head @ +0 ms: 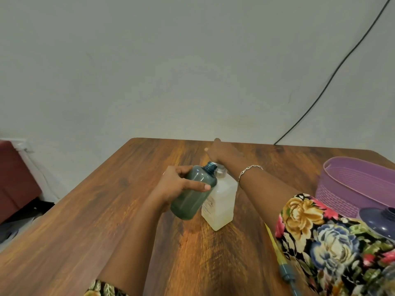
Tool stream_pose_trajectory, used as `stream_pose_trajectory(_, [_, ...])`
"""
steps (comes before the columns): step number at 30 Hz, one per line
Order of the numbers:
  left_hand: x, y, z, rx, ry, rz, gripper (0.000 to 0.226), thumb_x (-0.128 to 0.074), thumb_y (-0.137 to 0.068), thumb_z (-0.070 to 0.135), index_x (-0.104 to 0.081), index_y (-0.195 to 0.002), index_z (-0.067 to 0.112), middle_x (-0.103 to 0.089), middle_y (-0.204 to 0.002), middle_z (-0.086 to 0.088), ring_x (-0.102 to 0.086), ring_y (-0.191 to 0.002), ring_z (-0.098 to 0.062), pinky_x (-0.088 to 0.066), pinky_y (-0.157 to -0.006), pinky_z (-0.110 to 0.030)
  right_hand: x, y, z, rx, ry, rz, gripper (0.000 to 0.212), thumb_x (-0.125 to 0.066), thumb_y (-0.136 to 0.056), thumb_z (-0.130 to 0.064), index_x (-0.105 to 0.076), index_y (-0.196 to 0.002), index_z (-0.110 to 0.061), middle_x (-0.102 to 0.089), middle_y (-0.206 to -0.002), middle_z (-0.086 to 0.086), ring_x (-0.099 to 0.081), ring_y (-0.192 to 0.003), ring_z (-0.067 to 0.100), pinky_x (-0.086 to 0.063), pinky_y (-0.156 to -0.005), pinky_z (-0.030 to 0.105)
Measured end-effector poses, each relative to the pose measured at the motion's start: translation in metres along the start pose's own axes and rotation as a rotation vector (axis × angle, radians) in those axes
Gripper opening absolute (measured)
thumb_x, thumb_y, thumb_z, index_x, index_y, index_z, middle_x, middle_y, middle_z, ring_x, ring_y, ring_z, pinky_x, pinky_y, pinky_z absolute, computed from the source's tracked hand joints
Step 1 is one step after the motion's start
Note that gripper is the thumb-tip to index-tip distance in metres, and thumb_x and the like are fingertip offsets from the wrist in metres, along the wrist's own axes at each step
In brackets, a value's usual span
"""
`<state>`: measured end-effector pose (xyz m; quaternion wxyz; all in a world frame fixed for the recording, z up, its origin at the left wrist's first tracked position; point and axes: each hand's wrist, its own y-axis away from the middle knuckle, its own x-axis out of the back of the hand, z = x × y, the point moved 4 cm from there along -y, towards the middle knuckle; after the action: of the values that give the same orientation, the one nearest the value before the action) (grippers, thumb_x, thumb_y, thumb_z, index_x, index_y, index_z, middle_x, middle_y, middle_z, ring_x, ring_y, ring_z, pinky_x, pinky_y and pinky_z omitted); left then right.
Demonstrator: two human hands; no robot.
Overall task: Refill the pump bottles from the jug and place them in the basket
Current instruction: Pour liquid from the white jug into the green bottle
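Nearest us, at 5 o'clock by the floral sleeve (pixel 320 242), a pump (pixel 286 272) with a yellow dip tube lies loose on the table (pixel 106 221). We read it as the teal bottle's.

Left hand (pixel 175 184) is clamped round the teal bottle (pixel 192 197) mid-body, thumb across the front, fingers curled behind. Neck is open and tilted toward 1 o'clock. The bottle sits at table centre, overlapping the white bottle (pixel 220 201); we can't tell if they touch, or if its base is on the table.

Right hand (pixel 224 153) reaches past the white bottle's top toward 12. Its fingers are mostly hidden, so we can't tell whether it holds anything.

Basket (pixel 346 189) is at 3 o'clock, well apart. Dark purple container (pixel 378 223), likely the jug, is at 4, just beside the basket.

Our read: teal bottle is being readied for filling. To do it well:
- stand it upright on the table
- grip low on the body, neck clear of the white bottle
- bring the jug in right-handed and pour slowly, since the narrow neck looks spill-prone
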<state>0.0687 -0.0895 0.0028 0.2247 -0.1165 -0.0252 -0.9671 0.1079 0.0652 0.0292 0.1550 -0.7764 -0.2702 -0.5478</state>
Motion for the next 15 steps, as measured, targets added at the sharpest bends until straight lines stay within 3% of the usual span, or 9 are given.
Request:
stream_pose_trajectory(9, [0.004,-0.002,0.007,-0.027,-0.026,0.002,0.038,-0.078,-0.061,0.018,-0.066,-0.097,0.019,-0.067,-0.088,0.003,-0.064,-0.078,-0.013,-0.047,-0.054,-0.015,0.008,0.0,-0.003,0.05,-0.04,0.006,0.052,-0.029,-0.098,-0.042,-0.029,-0.137,-0.007,-0.045,-0.135,0.015,-0.044,-0.122,0.033,-0.035,-0.101,0.048])
stream_pose_trajectory(15, [0.001,-0.002,-0.003,0.012,0.013,-0.003,0.054,-0.076,-0.044,0.031,-0.065,-0.096,0.024,-0.067,-0.095,0.001,-0.063,-0.086,-0.017,-0.05,-0.06,-0.022,-0.001,-0.005,-0.003,0.041,0.051,0.054,0.046,-0.029,-0.098,-0.042,-0.037,-0.131,-0.011,-0.051,-0.129,0.013,-0.048,-0.117,0.033,-0.035,-0.094,0.045])
